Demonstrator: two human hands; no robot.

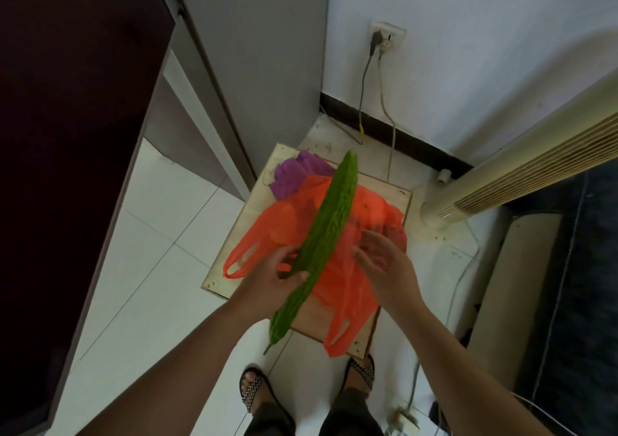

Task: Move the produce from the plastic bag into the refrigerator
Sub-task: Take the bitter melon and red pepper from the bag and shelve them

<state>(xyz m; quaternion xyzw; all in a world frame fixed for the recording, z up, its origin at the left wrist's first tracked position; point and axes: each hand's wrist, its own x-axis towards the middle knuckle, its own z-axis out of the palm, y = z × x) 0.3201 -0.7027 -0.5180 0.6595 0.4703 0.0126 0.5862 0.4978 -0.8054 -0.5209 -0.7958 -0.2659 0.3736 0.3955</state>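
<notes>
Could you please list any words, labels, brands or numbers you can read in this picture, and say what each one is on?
None can be read.
Orange bag: no print visible.
Purple bag: no print visible.
Bitter gourd, held in the left hand: no sticker.
Fan and wall socket: no legible markings.

Single head-worn wide-angle view, looking steeply down, close above the wooden board (394, 198) on the floor

White wall (468, 50) with socket (388, 39) — pale tiled floor (160, 235), tower fan (521, 174).
</notes>
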